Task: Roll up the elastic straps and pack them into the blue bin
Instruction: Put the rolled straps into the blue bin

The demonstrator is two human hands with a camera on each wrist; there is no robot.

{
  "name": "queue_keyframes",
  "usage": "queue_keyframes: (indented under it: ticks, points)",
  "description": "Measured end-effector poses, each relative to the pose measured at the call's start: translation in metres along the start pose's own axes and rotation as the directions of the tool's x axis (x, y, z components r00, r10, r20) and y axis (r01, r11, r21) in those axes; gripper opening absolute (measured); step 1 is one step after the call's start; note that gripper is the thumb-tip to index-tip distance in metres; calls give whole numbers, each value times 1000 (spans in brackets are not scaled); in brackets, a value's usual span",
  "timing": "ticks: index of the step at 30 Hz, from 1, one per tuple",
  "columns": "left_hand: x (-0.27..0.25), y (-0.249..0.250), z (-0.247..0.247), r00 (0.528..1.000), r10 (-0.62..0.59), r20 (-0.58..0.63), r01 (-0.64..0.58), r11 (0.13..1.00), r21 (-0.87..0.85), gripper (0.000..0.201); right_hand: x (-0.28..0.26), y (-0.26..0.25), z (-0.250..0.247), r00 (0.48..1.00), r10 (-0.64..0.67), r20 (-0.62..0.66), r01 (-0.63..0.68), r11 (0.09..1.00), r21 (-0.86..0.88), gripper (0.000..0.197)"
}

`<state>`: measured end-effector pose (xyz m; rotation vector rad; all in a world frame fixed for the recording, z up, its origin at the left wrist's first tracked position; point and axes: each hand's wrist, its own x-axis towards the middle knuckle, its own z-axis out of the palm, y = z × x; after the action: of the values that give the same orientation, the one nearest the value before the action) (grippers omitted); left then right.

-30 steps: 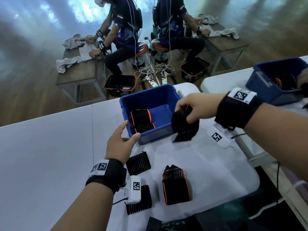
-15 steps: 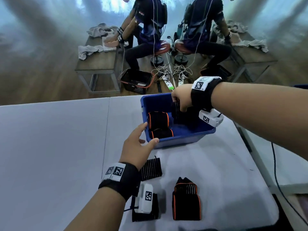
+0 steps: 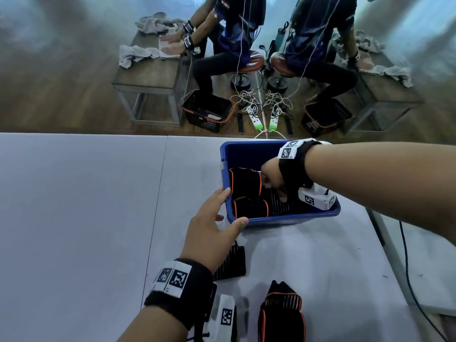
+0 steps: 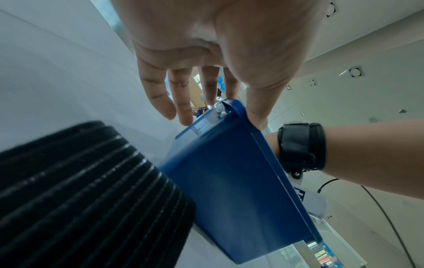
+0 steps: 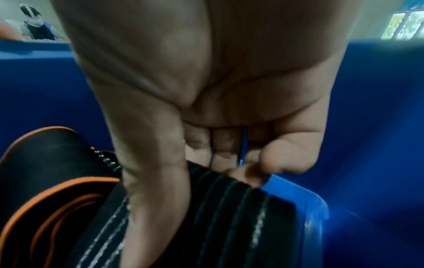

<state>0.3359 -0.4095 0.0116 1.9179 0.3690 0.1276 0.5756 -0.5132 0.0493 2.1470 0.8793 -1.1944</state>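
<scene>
wooden floor [image 3: 74,99] stretches out at the back, two people seated on stools at low benches with grey cloths, black baskets at their feet. up front, the big white table [image 3: 74,218] fills most of the scene, and on it sits the blue bin [image 3: 283,218], towards the far right side. left hand [image 3: 212,233] is at the bin's near left corner, fingers straight and spread, thumb laid on the near rim, fingertips along the left wall, holding nothing else. right hand [image 3: 274,180] is down inside the bin, fingers and thumb curled round a ribbed black strap roll [image 3: 277,206], thumb [image 5: 284,159] pressed to the top of it, the roll against the near wall. just left of it in the bin, two orange-trimmed rolled straps [image 3: 245,183], one behind the other, touching. on the table in front of the bin, a ribbed black strap [image 3: 230,265] lies flat, partly under the left wrist, and nearer the bottom edge a folded orange-edged strap [image 3: 281,317] lies on its own, with another dark strap mostly hidden under the left wrist camera
</scene>
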Motion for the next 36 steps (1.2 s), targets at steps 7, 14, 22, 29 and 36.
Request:
queue_keyframes:
  ticks: [7, 14, 22, 29, 36]
  points:
    - [-2, 0, -1, 1000, -14, 2, 14, 1000, -15, 69, 14, 5, 5, 999, -13, 45, 9, 997, 78, 20]
    - [-1, -1, -2, 1000, -5, 6, 5, 1000, -11, 69, 25, 1, 16, 991, -10, 134, -16, 982, 189, 21]
    - [-1, 3, -2, 1000, -18, 12, 18, 1000, -4, 69, 20, 5, 12, 990, 4, 138, -40, 967, 254, 26]
    - [0, 9, -6, 999, -27, 39, 24, 998, 60, 70, -27, 14, 2, 989, 67, -131, -40, 978, 204, 37]
    - [-7, 25, -15, 992, -33, 123, 15, 989, 150, 67, -119, 33, 29, 922, -2, -386, 198, 862, 468, 41]
